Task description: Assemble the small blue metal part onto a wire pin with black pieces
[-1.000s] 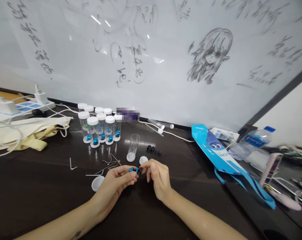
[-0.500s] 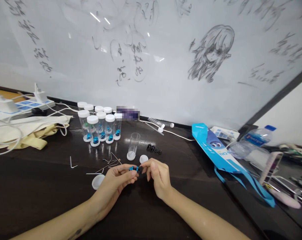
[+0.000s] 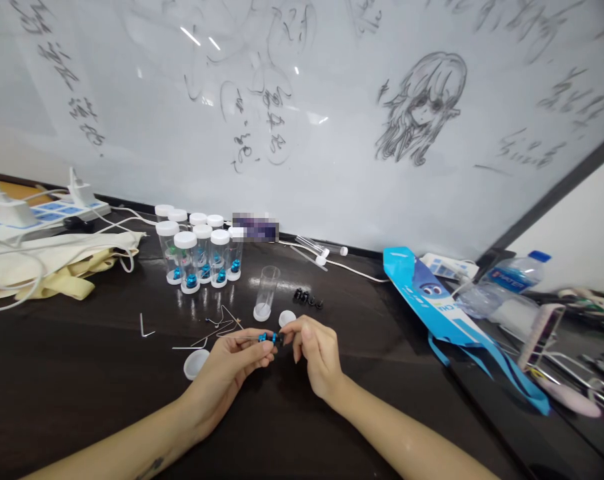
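My left hand (image 3: 237,360) is closed, pinching a small blue-and-black cylindrical part (image 3: 268,339) with a thin wire running back along the fingers. My right hand (image 3: 315,350) is closed too, its fingertips at the part's black right end. Just beyond, an uncapped clear tube (image 3: 268,290) stands upright, with a small white cap (image 3: 287,318) in front of it. Several small black pieces (image 3: 307,298) lie to its right. Left of my hands are thin bent wires (image 3: 225,325), an L-shaped hex key (image 3: 143,327) and a white lid (image 3: 197,364).
Several capped clear tubes (image 3: 185,259) holding blue parts stand at the back left. A whiteboard (image 3: 327,180) rises behind the dark table. Cloth (image 3: 57,263) and a power strip (image 3: 52,210) lie left; a blue bag (image 3: 432,307) and a water bottle (image 3: 519,277) are right.
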Demonstrator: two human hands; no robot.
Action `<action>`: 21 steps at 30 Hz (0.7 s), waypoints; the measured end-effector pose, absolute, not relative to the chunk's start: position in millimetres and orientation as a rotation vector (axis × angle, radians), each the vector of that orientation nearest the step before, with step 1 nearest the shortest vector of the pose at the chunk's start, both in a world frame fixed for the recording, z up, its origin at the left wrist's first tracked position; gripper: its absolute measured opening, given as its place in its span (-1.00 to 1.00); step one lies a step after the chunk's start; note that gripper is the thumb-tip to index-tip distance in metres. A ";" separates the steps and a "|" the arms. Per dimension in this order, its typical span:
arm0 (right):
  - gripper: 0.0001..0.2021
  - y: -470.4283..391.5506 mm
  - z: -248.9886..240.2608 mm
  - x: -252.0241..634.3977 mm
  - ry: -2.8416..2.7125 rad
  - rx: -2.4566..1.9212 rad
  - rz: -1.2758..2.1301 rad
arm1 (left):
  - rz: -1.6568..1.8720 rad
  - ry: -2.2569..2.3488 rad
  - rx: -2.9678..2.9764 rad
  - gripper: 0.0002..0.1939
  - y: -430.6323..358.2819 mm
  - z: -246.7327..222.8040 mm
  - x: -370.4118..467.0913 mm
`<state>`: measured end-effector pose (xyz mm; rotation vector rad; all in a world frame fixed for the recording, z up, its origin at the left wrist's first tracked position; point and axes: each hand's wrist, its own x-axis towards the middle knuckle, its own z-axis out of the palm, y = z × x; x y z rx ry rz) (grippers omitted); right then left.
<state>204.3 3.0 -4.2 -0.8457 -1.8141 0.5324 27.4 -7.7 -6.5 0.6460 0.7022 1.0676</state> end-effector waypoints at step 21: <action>-0.59 1.3 -4.9 204.6 -1.803 -0.859 0.517 | 1.071 0.719 0.659 -0.80 -6.8 -4.9 27.2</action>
